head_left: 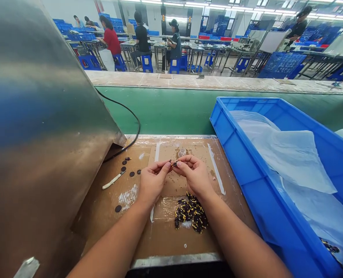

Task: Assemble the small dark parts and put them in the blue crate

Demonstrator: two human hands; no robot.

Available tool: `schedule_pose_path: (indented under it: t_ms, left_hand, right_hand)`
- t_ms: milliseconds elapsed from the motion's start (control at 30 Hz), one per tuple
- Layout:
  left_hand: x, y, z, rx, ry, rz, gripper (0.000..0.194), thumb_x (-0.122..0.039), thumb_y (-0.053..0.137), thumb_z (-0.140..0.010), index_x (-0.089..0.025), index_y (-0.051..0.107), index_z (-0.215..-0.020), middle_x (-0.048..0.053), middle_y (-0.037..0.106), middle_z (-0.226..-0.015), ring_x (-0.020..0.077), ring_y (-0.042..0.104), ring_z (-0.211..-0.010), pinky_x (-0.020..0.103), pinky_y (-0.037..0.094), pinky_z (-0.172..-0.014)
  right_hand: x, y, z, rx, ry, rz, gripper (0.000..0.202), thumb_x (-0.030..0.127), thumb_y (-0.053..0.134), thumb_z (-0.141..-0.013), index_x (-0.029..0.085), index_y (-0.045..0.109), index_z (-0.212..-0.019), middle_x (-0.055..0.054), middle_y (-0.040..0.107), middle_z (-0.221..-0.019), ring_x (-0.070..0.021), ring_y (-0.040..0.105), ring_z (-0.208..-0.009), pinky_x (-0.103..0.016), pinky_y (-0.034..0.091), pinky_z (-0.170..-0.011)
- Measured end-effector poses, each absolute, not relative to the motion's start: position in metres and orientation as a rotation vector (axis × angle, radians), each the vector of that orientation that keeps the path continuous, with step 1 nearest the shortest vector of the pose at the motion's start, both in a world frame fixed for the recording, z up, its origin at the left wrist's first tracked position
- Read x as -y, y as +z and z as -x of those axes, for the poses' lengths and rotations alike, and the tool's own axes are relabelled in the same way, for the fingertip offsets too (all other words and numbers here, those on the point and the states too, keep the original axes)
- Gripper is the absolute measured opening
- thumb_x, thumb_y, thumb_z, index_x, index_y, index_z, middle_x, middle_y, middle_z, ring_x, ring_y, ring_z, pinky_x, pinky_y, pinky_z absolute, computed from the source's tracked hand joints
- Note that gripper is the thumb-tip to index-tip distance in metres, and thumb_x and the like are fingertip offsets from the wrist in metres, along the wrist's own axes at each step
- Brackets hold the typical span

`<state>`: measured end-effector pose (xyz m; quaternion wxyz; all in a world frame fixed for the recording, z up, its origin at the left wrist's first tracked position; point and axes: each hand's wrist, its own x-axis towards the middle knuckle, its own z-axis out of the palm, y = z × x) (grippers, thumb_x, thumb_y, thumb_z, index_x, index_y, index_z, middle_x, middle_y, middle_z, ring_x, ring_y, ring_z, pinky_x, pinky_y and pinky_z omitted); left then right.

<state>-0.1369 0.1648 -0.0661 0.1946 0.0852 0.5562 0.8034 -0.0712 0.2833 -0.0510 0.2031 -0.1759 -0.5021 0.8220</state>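
Over the cardboard-covered bench, my left hand [152, 182] and my right hand [197, 177] meet fingertip to fingertip. Between them is a small black part [174, 164] with a bit of yellow, pinched by the right thumb and fingers. The left thumb and forefinger are closed at its other end; what exactly they grip is too small to make out. Below the right hand lies a pile of small black-and-yellow parts [190, 212]. A small clear lump [182, 153] sits just beyond my fingertips.
Left of my hands lie a white-handled knife-like tool [112, 180] and several black discs [118, 208]. A slanted metal housing [44, 127] with a black cable [130, 112] bounds the left. A blue crate [240, 162] with white sheets stands right. People sit at far tables.
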Motion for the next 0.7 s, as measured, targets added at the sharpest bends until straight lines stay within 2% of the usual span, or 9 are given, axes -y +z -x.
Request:
schedule_pose_path:
  t_ms: [133, 267, 400, 533, 700]
  left_hand:
    - [-0.163, -0.061, 0.139, -1.242, 2.337, -0.127, 0.027, -0.028, 0.092, -0.064, -0.013, 0.077, -0.081, 0.008, 0.076, -0.09, 0.0135, 0.071, -0.082, 0.021, 0.058, -0.081]
    - [-0.16, -0.059, 0.142, -1.005, 2.343, -0.003, 0.027, -0.022, 0.093, -0.062, -0.014, 0.078, -0.082, 0.007, 0.076, -0.089, 0.0118, 0.07, -0.08, 0.018, 0.058, -0.076]
    - [-0.158, -0.059, 0.142, -0.934, 2.381, 0.049, 0.03, -0.02, 0.095, -0.058, -0.012, 0.077, -0.081, 0.008, 0.076, -0.089, 0.0118, 0.069, -0.08, 0.019, 0.058, -0.078]
    - [-0.157, -0.056, 0.142, -0.933, 2.407, 0.044, 0.03, -0.022, 0.096, -0.056, -0.012, 0.077, -0.078, 0.008, 0.075, -0.086, 0.0123, 0.069, -0.077, 0.02, 0.059, -0.077]
    - [-0.157, -0.052, 0.14, -0.961, 2.407, 0.044, 0.031, -0.023, 0.096, -0.054, -0.012, 0.076, -0.075, 0.008, 0.075, -0.084, 0.0126, 0.069, -0.078, 0.021, 0.058, -0.077]
  right_hand:
    - [-0.283, -0.051, 0.069, 1.361, 2.31, 0.445, 0.027, 0.034, 0.086, -0.072, 0.019, 0.067, -0.085, -0.002, 0.074, -0.084, -0.0167, 0.073, -0.083, -0.029, 0.063, -0.076]
    - [-0.28, -0.047, 0.066, 1.455, 2.158, 0.341, 0.025, 0.036, 0.082, -0.077, 0.022, 0.069, -0.094, -0.001, 0.073, -0.084, -0.0165, 0.073, -0.081, -0.027, 0.062, -0.067]
    - [-0.277, -0.041, 0.061, 1.706, 1.91, 0.246, 0.018, 0.035, 0.075, -0.085, 0.024, 0.075, -0.099, -0.004, 0.076, -0.092, -0.0165, 0.072, -0.084, -0.033, 0.062, -0.076]
    - [-0.274, -0.04, 0.057, 1.873, 1.656, 0.162, 0.014, 0.031, 0.073, -0.088, 0.025, 0.077, -0.1, -0.004, 0.078, -0.097, -0.0176, 0.073, -0.087, -0.035, 0.061, -0.079]
    - [-0.272, -0.043, 0.057, 1.903, 1.604, 0.128, 0.015, 0.028, 0.07, -0.091, 0.026, 0.077, -0.104, -0.004, 0.078, -0.101, -0.018, 0.073, -0.092, -0.036, 0.06, -0.083]
